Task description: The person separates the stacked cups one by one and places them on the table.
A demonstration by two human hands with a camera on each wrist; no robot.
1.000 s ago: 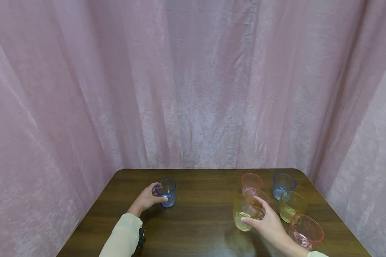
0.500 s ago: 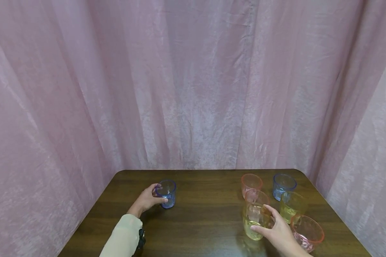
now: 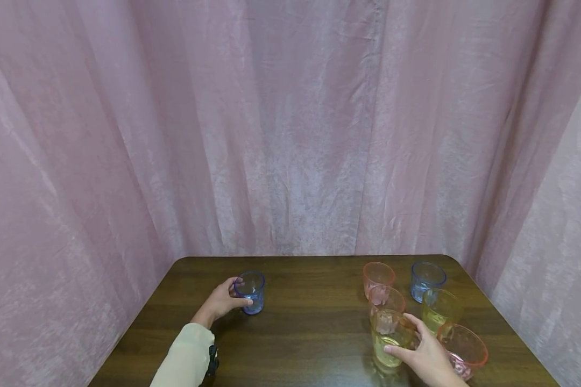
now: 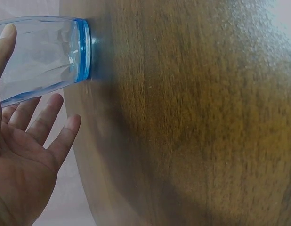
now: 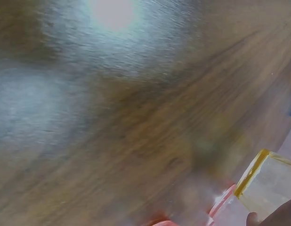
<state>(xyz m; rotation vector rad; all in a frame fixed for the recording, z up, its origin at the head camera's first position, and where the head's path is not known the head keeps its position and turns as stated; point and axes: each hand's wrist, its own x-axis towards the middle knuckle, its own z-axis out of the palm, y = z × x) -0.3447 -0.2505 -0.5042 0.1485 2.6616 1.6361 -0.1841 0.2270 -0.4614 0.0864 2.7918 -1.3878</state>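
Cups are what both hands deal with here, and going by how things lie, the work looks barely started: one cup stands alone on the left and all the others are crowded on the right. On the left, the left hand (image 3: 221,301) has its thumb and fingers (image 3: 242,301) curled lightly round the lone blue cup (image 3: 252,291), which stands upright on the tabletop (image 3: 310,322); the left wrist view shows the thumb tip on the cup wall while the other fingers lie fairly straight and spread beside it, so the hold seems loose rather than firm. The middle of the tabletop separates this cup from the rest. On the right, the right hand (image 3: 426,359) grips a yellow cup (image 3: 389,338) from its right side, thumb in front and fingers behind; whether the cup rests on the tabletop or hangs just above it cannot be told. Just behind it stand two pink cups (image 3: 384,299), one behind the other, then a second blue cup (image 3: 426,279) at the far right corner, another yellow cup (image 3: 438,309) in front of that, and a wide pink cup (image 3: 462,348) just beside the right hand. As a judgement, one cup is placed, one is in hand, and five still wait in the cluster.
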